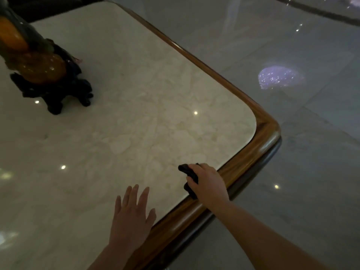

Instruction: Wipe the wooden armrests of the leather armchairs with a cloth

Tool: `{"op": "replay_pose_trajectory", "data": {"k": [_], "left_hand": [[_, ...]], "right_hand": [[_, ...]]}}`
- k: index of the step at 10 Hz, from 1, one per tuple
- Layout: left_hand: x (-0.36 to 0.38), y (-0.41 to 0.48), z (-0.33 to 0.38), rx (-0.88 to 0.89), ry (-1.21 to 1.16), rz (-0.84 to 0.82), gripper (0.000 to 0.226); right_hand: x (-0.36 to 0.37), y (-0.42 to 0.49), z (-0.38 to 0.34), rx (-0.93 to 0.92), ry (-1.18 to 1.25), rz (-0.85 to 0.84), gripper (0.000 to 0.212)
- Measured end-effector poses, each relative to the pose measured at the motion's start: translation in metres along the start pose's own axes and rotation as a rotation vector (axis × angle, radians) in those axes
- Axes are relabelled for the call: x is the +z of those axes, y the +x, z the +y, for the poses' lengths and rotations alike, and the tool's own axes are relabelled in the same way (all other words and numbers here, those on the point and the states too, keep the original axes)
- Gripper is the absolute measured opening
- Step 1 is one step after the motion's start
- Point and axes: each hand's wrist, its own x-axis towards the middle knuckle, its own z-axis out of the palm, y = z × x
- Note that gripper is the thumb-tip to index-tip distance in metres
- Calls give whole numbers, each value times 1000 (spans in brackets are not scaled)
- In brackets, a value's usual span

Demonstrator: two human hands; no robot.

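While the right hand (209, 182) closes its grip around a dark cloth (190, 179), the cloth sits bunched at the near right part of the counter (136, 114), just inside the wooden rim (266, 133). Part of the cloth protrudes beyond the fingers toward the marble. The left hand (130, 219) lies near the same edge, palm down, its grip spread and empty; contact with the marble cannot be confirmed. An orange-and-green carving (35, 61) on a dark stand (58, 94) occupies the far left of the counter. Glossy floor (292, 172) tiles lie beyond the rim.
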Motion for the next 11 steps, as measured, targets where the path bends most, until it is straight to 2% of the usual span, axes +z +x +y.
{"op": "replay_pose_trajectory", "data": {"k": [1,3,5,7,9,11], "left_hand": [[28,26,-10,14,59,-6,75],[73,62,-17,22,68,-24,68],[103,67,-22,3,44,-57,78],[117,66,-26,44,25,11,79],[113,68,-26,2,42,-58,81],[74,76,-14,-52,7,-118,77]], "right_hand": [[33,30,8,-53,-73,37,39],[85,56,25,-142,-195,32,41],[118,55,46,-45,-349,-104,78],[112,46,48,-69,-315,-48,79],[81,45,33,-58,-246,-1,80],[31,34,12,-34,-129,76,77]]}}
